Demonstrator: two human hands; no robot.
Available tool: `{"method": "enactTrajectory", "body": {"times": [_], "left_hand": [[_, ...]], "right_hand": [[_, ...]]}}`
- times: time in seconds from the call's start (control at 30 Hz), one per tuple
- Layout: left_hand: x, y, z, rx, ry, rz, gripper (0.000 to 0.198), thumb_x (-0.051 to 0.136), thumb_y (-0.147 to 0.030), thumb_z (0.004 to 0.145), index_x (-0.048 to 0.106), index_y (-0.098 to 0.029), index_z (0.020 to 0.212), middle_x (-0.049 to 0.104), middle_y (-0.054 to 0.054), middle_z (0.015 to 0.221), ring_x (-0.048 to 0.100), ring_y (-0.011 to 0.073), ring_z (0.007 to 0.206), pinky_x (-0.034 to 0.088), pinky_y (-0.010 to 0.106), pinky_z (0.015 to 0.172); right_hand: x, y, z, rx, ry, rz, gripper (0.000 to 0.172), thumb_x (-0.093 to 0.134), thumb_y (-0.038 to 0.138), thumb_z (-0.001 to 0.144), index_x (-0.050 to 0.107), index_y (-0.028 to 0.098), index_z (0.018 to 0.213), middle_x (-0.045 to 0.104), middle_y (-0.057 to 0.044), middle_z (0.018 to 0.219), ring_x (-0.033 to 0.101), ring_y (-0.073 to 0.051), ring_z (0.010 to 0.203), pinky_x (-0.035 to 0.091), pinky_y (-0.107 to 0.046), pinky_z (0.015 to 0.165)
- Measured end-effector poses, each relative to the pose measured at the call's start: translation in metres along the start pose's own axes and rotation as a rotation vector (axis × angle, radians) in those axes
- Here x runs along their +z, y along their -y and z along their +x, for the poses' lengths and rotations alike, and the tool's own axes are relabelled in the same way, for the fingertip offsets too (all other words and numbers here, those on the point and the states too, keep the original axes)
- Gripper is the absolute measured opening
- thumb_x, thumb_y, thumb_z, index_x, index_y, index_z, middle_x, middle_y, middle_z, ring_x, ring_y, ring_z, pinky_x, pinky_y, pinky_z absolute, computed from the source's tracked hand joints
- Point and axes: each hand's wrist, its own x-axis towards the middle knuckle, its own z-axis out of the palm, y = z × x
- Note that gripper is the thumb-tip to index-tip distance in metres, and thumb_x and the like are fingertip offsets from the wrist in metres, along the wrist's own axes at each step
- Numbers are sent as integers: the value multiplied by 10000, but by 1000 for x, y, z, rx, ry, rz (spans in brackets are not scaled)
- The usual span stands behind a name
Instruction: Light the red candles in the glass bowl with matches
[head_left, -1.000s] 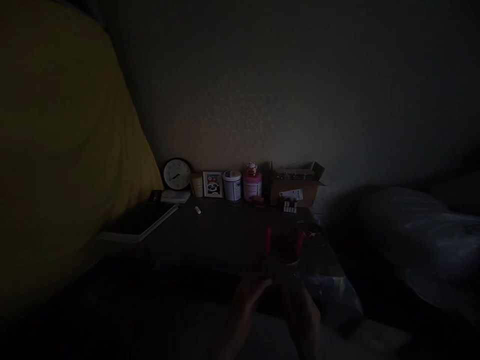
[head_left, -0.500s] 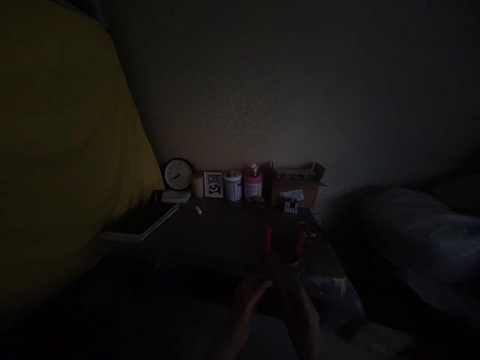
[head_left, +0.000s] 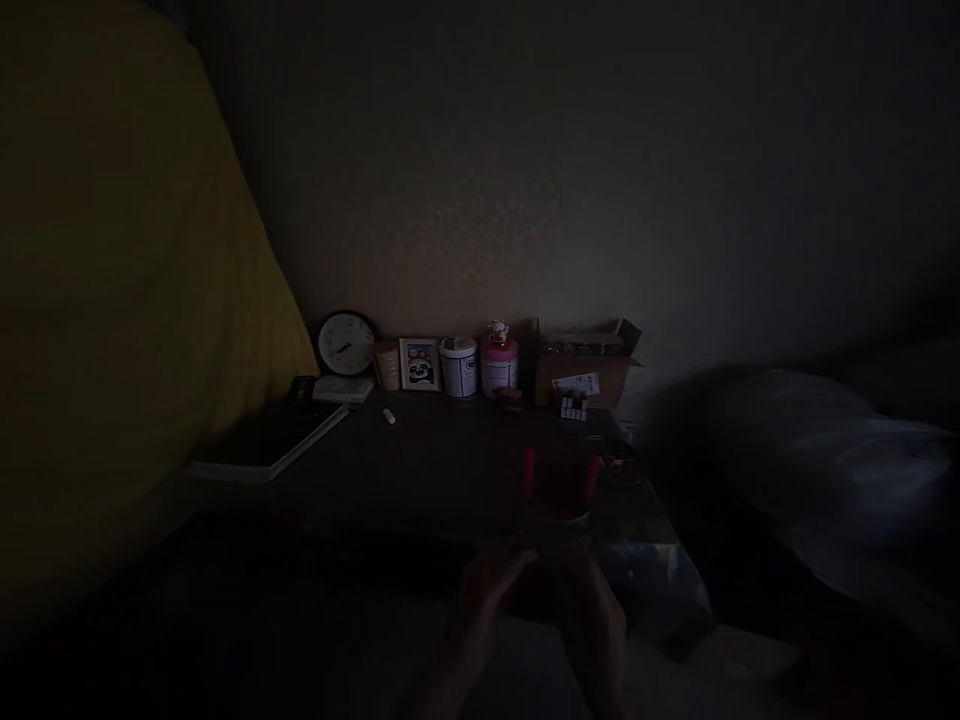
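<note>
The scene is very dark. My left hand (head_left: 487, 590) and my right hand (head_left: 592, 610) are close together at the table's near edge, fingers bent inward. Just beyond them stands a dark container (head_left: 559, 515) with two upright red parts (head_left: 529, 470), one at each side. Whether my fingers touch it or hold something small is lost in shadow.
Along the wall stand a round clock (head_left: 346, 343), a panda picture (head_left: 420, 364), a white tin (head_left: 459, 367), a pink tin (head_left: 499, 370) and an open cardboard box (head_left: 581, 375). A round dish (head_left: 616, 463) lies right of the container. Yellow cloth (head_left: 142, 250) hangs at left.
The whole view has shifted slightly, so the objects appear a little further left and up. Both hands remain together near the container.
</note>
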Motion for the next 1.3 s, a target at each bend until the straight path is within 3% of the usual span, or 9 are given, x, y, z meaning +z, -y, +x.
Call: {"method": "enactTrajectory", "body": {"times": [0.23, 0.47, 0.6, 0.7, 0.8, 1.0, 1.17, 1.3], "left_hand": [[3, -5, -1, 13, 44, -29, 218, 609, -323, 794, 697, -216, 962, 680, 47, 1075, 570, 253, 1090, 426, 383, 974], [0, 11, 10, -159, -133, -73, 286, 745, -364, 644, 720, -194, 872, 724, 60, 934, 634, 256, 932, 478, 385, 860], [5, 7, 10, -126, -89, -91, 243, 723, -337, 683, 716, -184, 871, 717, 71, 959, 626, 248, 947, 472, 368, 854], [9, -1, 6, -79, -16, -178, 209, 680, -314, 738, 707, -187, 902, 708, 62, 997, 610, 220, 991, 463, 322, 871], [6, -2, 5, -111, -35, -170, 212, 703, -315, 718, 717, -174, 876, 718, 70, 965, 620, 211, 961, 462, 302, 850], [-20, 4, 7, -126, -98, -223, 293, 779, -345, 614, 724, -190, 856, 723, 60, 976, 626, 211, 941, 459, 314, 847], [-61, 6, 8, -156, -152, -228, 369, 821, -376, 536, 725, -189, 839, 731, 77, 982, 642, 207, 892, 453, 326, 838], [-96, 17, 12, -178, -145, -251, 390, 804, -407, 562, 713, -205, 883, 718, 92, 1038, 646, 213, 906, 459, 332, 823]], "right_hand": [[0, -2, 4, -31, -31, 3, 223, 430, 308, 897, 631, 214, 890, 671, -28, 784, 646, -128, 694, 512, -177, 581], [-17, 8, 0, -71, -119, -3, 199, 434, 283, 889, 620, 233, 938, 667, -47, 866, 642, -164, 786, 531, -252, 656], [-7, -7, -2, -55, -5, -15, 225, 422, 271, 885, 641, 219, 880, 679, -41, 818, 647, -150, 721, 524, -230, 614], [3, -28, 4, 26, 32, -87, 240, 441, 299, 864, 656, 197, 844, 667, -38, 726, 630, -143, 627, 491, -215, 526], [3, -41, 11, 193, -33, -96, 267, 468, 356, 842, 663, 189, 914, 684, -62, 821, 645, -173, 721, 500, -243, 575], [-3, -40, 15, 389, -186, 114, 277, 549, 411, 801, 661, 171, 883, 677, -75, 917, 623, -199, 819, 501, -287, 680], [-1, -41, 11, 449, -242, 170, 291, 573, 441, 784, 654, 190, 907, 657, -57, 945, 605, -181, 804, 485, -266, 631], [0, -41, 12, 487, -279, 181, 309, 612, 460, 738, 668, 191, 881, 661, -62, 912, 611, -188, 795, 490, -269, 612]]}}
